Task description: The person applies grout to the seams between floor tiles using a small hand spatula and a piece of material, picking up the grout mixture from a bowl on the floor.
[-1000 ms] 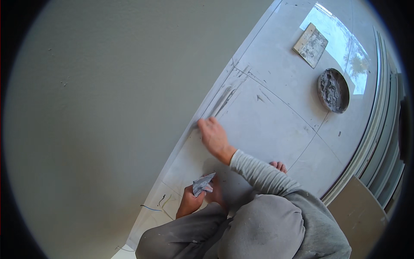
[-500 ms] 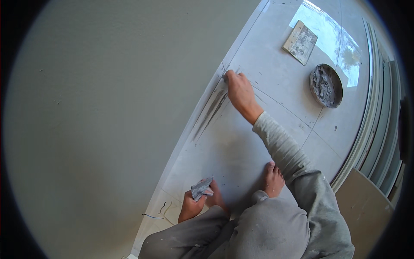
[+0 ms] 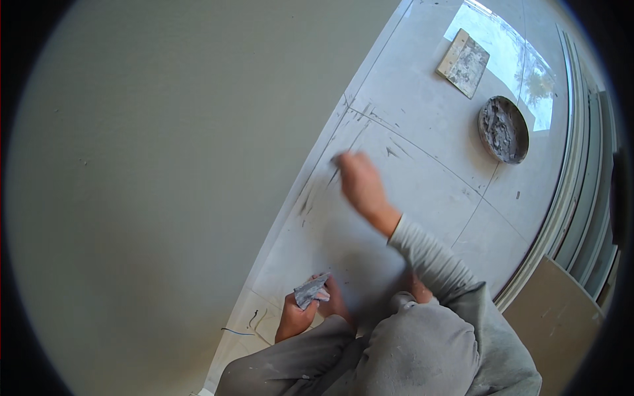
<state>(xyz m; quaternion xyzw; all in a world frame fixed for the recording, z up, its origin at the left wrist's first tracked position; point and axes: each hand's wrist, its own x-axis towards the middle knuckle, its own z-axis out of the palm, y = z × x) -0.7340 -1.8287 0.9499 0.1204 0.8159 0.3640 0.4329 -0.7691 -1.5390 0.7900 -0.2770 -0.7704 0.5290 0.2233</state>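
My right hand (image 3: 362, 185), smeared by motion, is closed low over the light floor tiles (image 3: 422, 204), near the white strip at the foot of the wall. Something small and dark shows at its fingertips, too blurred to name. Grey paste streaks (image 3: 307, 198) mark the tiles along that edge. Close to my knees, my left hand (image 3: 295, 320) grips a flat piece smeared with grey paste (image 3: 309, 292); its kind cannot be made out. A round dark bowl of grey paste (image 3: 503, 130) sits on the floor at the far right.
A paste-smeared flat board or wide blade (image 3: 464, 63) lies beyond the bowl. The greenish-grey wall (image 3: 165, 165) fills the left side. Thin wires (image 3: 238, 331) lie by the wall near my left knee. Stacked long panels (image 3: 581, 191) and a beige board (image 3: 551, 323) stand at right.
My right hand has swept back toward me along the wall's foot, and fewer dark streaks show on the tiles there. My left hand stays nearly still with its smeared piece.
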